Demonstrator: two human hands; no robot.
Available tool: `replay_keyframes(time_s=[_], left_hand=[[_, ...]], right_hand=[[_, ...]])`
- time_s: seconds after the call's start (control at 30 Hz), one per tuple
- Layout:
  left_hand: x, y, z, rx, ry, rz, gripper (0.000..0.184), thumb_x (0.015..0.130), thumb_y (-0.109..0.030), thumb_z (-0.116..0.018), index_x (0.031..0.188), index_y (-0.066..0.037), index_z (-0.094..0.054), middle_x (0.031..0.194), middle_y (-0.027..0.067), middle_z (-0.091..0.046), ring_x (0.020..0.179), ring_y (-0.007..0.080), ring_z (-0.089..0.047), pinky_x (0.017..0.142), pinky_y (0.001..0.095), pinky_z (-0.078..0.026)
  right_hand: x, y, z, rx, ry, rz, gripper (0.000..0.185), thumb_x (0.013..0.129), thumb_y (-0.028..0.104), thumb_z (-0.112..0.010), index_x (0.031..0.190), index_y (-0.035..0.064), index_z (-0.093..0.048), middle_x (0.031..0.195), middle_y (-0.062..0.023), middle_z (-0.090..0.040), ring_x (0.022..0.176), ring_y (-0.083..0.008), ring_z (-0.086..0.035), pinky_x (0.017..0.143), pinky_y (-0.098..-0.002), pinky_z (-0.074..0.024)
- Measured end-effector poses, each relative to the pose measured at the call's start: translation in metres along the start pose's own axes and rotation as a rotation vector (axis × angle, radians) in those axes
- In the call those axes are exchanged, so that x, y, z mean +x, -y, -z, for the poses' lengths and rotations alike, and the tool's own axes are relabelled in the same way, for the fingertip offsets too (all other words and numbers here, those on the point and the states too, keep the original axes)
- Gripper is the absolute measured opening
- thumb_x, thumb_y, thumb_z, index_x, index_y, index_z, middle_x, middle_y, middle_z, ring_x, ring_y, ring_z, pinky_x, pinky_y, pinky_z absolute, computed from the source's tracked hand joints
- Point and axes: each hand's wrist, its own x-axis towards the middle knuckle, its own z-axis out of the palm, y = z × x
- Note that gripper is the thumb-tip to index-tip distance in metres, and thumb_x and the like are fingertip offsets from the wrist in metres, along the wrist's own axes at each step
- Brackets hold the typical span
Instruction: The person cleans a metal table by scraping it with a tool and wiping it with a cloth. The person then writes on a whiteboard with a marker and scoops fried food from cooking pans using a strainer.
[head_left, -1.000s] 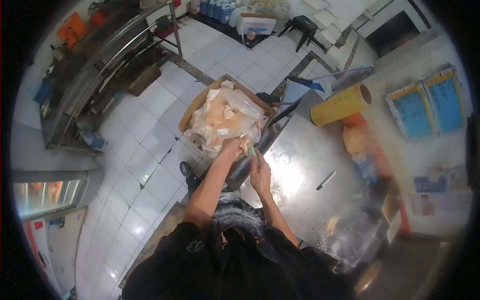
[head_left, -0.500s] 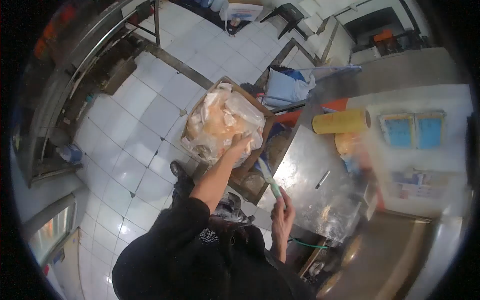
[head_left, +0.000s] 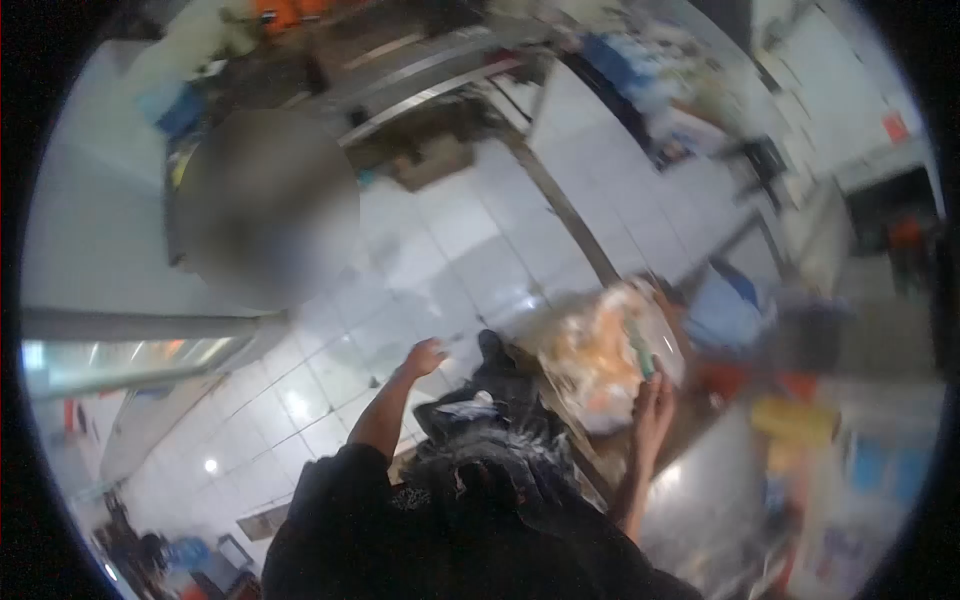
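My right hand (head_left: 652, 400) is wrapped round the green handle of a knife (head_left: 638, 348), held over a box of crumpled plastic bags and scraps (head_left: 590, 350). The knife's blade is smeared by motion. Away to the left of the box, my left hand (head_left: 427, 357) hangs over the tiled floor; its fingers are blurred, and whether they hold anything cannot be made out.
A steel table (head_left: 700, 500) stands right of the box, with a yellow roll (head_left: 795, 423) at its far side. Behind the box lies a pale blue bag (head_left: 725, 310). A metal rack (head_left: 430, 95) runs along the top. A large blurred patch covers the upper left.
The view has swung left. My left hand has left the box and moved out over the floor. My right hand has brought the knife from beside the table to over the box.
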Motion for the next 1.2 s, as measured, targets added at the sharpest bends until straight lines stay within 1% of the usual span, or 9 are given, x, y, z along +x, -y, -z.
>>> replay_keyframes(time_s=[0.1, 0.23, 0.47, 0.5, 0.53, 0.57, 0.9, 1.03, 1.2], left_hand=[[-0.083, 0.205, 0.092, 0.548, -0.596, 0.067, 0.035, 0.087, -0.039, -0.075, 0.108, -0.012, -0.070, 0.113, 0.0139, -0.071, 0.110, 0.0277, -0.066, 0.089, 0.0423, -0.054], [-0.219, 0.258, 0.215, -0.409, -1.053, 0.916, 0.025, 0.088, -0.026, -0.071, 0.104, -0.007, -0.072, 0.100, 0.0125, -0.073, 0.095, 0.0260, -0.068, 0.085, 0.0382, -0.053], [-0.250, 0.199, 0.134, -0.700, -1.357, 0.778, 0.030, 0.097, -0.026, -0.051, 0.072, -0.013, -0.061, 0.050, -0.0022, -0.044, 0.042, 0.0107, -0.043, 0.037, 0.0279, -0.033], [-0.243, 0.174, 0.120, -1.242, -1.041, 0.951, 0.022, 0.095, -0.025, -0.053, 0.082, -0.012, -0.065, 0.057, -0.0004, -0.051, 0.044, 0.0117, -0.046, 0.037, 0.0274, -0.035], [-0.228, 0.150, 0.089, -1.346, -0.911, 0.875, 0.049, 0.096, -0.047, -0.056, 0.130, -0.012, -0.060, 0.104, 0.0116, -0.068, 0.088, 0.0283, -0.065, 0.078, 0.0535, -0.055], [-0.177, 0.121, 0.054, -1.148, -1.073, 1.005, 0.019, 0.097, -0.023, -0.057, 0.108, -0.011, -0.066, 0.081, 0.0017, -0.064, 0.061, 0.0173, -0.060, 0.049, 0.0328, -0.048], [0.027, 0.142, 0.157, -1.061, -0.903, 0.985, 0.025, 0.101, -0.022, -0.054, 0.115, -0.004, -0.064, 0.099, 0.0085, -0.066, 0.084, 0.0188, -0.061, 0.075, 0.0345, -0.047], [0.027, 0.146, 0.194, -1.025, -1.054, 1.040, 0.028, 0.103, -0.022, -0.052, 0.118, -0.001, -0.063, 0.106, 0.0113, -0.068, 0.093, 0.0194, -0.062, 0.086, 0.0351, -0.047], [-0.007, 0.154, 0.230, -0.730, -1.520, 1.071, 0.031, 0.105, -0.021, -0.051, 0.122, 0.002, -0.062, 0.114, 0.0147, -0.069, 0.104, 0.0201, -0.063, 0.098, 0.0359, -0.047]], right_hand=[[0.059, 0.054, -0.065, -0.066, 0.076, 0.201, 0.050, 0.107, 0.039, -0.048, 0.135, -0.0009, -0.057, 0.076, 0.0015, -0.049, 0.067, -0.0082, -0.042, 0.058, -0.0253, -0.0347], [0.145, 0.096, -0.174, -0.136, 0.257, 0.345, 0.037, 0.106, 0.031, -0.050, 0.130, 0.0037, -0.060, 0.082, -0.0039, -0.056, 0.074, -0.0114, -0.051, 0.065, -0.0261, -0.0429], [0.214, 0.245, -0.426, -0.115, 0.566, 0.738, 0.031, 0.106, 0.024, -0.051, 0.126, 0.0028, -0.061, 0.084, -0.0077, -0.063, 0.071, -0.0132, -0.054, 0.066, -0.0278, -0.0453], [0.214, 0.274, -0.442, -0.156, 0.606, 0.772, 0.030, 0.105, 0.023, -0.052, 0.125, 0.0026, -0.061, 0.085, -0.0088, -0.064, 0.072, -0.0136, -0.056, 0.067, -0.0278, -0.0463], [0.216, 0.303, -0.471, -0.188, 0.647, 0.837, 0.030, 0.105, 0.024, -0.053, 0.125, 0.0037, -0.062, 0.084, -0.0088, -0.064, 0.071, -0.0139, -0.056, 0.066, -0.0286, -0.0464], [0.220, 0.332, -0.508, -0.226, 0.687, 0.899, 0.029, 0.104, 0.024, -0.054, 0.124, 0.0049, -0.062, 0.083, -0.0088, -0.063, 0.070, -0.0142, -0.057, 0.065, -0.0293, -0.0465], [0.216, 0.518, -0.775, -0.055, 0.671, 1.029, 0.028, 0.101, 0.023, -0.058, 0.119, 0.0028, -0.063, 0.097, -0.0266, -0.069, 0.084, -0.0421, -0.068, 0.074, -0.0475, -0.0514], [0.221, 0.577, -0.902, 0.250, 0.426, 1.286, 0.026, 0.101, 0.025, -0.059, 0.115, 0.0029, -0.060, 0.064, -0.0104, -0.051, 0.058, -0.0184, -0.049, 0.059, -0.0357, -0.0409], [0.243, 0.657, -1.089, 0.046, 0.360, 1.570, 0.029, 0.102, 0.027, -0.057, 0.122, 0.0064, -0.057, 0.077, -0.0177, -0.061, 0.067, -0.0310, -0.061, 0.065, -0.0432, -0.0466]])
